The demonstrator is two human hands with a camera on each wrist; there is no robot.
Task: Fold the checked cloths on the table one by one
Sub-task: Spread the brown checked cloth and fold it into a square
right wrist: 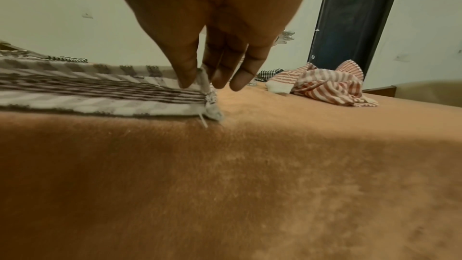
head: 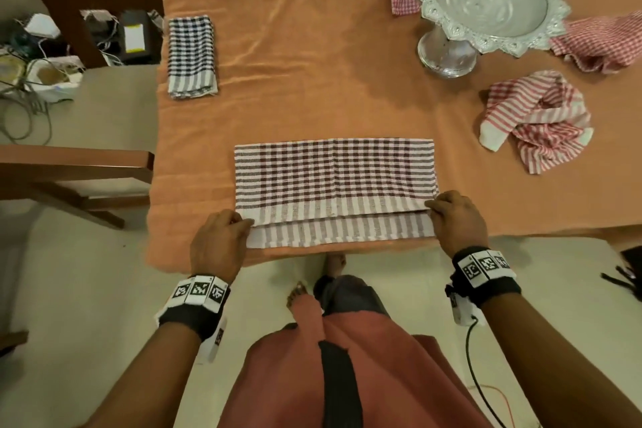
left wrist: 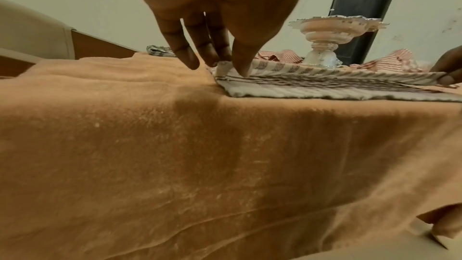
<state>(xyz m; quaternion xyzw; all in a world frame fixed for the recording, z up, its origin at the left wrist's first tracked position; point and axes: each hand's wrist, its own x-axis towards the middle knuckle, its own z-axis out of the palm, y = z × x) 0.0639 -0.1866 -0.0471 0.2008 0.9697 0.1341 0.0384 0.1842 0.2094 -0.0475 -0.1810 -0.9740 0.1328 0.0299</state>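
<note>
No brand or readable writing shows anywhere; the wristbands (head: 199,292) carry only black-and-white square code tags. The brown checked cloth (head: 335,181) lies flat near the front edge of the counter (head: 298,62), its long axis running left to right, the upper layer folded toward the person so the striped border stops just short of the lower border. The left hand (head: 219,243) pinches the upper layer's left corner, the right hand (head: 457,221) its right corner. A woven, soft orange covering drapes the counter. A folded black checked cloth (head: 192,57) lies far left; crumpled red checked cloths (head: 536,122) surround an embossed silver pedestal bowl (head: 486,0).
</note>
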